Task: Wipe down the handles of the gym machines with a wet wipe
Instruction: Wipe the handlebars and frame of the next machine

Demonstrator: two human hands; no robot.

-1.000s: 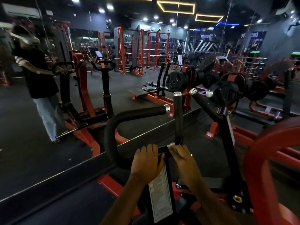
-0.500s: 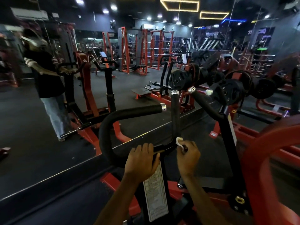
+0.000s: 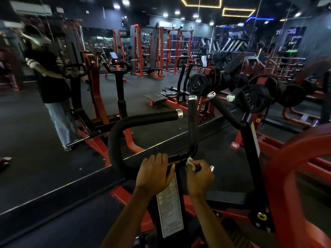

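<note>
A black padded handle [image 3: 143, 119] curves up and to the right from the machine's centre post, ending in a silver cap. A second upright black handle [image 3: 192, 122] rises beside it. My left hand [image 3: 154, 174] grips the crossbar at the base of the curved handle. My right hand [image 3: 199, 174] pinches a small white wet wipe [image 3: 190, 162] against the bar at the foot of the upright handle. A white instruction label [image 3: 169, 210] runs down the post below my hands.
A mirror wall ahead reflects a person [image 3: 52, 86] standing at the red machine [image 3: 95, 97]. Black weight plates [image 3: 254, 99] hang at the right. A thick red frame arm [image 3: 286, 167] curves close on my right. Another black handle [image 3: 227, 111] angles up right.
My right hand has drawn back from the bar and shifted slightly right, and the white wipe now shows between its fingertips. My left hand stays on the crossbar.
</note>
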